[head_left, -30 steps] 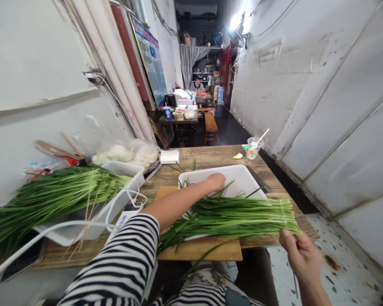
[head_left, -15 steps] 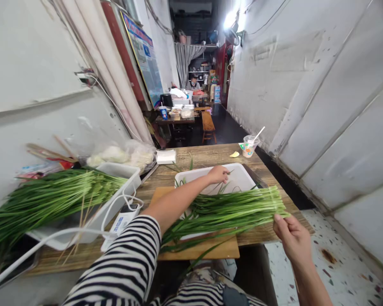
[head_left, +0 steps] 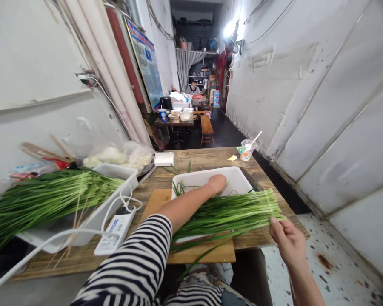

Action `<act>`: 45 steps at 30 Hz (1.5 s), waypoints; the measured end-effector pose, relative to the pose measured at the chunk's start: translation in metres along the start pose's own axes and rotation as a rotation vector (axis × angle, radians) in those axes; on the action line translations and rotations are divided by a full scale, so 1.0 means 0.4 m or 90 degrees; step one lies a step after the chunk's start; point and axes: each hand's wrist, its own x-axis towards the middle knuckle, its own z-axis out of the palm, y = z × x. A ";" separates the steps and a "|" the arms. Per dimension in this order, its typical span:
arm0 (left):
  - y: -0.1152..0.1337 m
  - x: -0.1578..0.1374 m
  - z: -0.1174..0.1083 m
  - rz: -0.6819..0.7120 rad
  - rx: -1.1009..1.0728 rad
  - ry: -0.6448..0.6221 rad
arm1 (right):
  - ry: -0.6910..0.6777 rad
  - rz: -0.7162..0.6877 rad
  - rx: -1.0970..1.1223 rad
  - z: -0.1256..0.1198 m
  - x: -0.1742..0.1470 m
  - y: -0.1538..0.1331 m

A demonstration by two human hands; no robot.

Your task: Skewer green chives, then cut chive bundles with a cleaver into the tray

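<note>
At lower centre, one bundle of green stalks (head_left: pixel 230 214) is laid across one white tray (head_left: pixel 238 177) of two, its lower stem ends pinched by the right hand (head_left: pixel 289 239); whether anything is gripped by the left hand (head_left: pixel 217 183), seen over that tray, cannot be told.

Cannot read any word, brand or number with certainty. Can notice blue print on the white power strip (head_left: pixel 119 221), and a heading above smaller print on the blue poster (head_left: pixel 145 66) at the left, all too small or blurred. Can notice also coloured marks on the plastic cup (head_left: pixel 246 154), without any readable letter
</note>
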 end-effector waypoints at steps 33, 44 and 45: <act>0.080 -0.022 -0.063 0.140 -0.707 0.129 | -0.046 0.110 0.105 0.016 0.099 0.038; 0.146 -0.047 -0.086 0.067 -0.937 0.149 | -0.066 0.111 0.102 0.015 0.115 0.042; 0.147 -0.048 -0.087 0.067 -0.939 0.151 | -0.066 0.111 0.103 0.015 0.115 0.042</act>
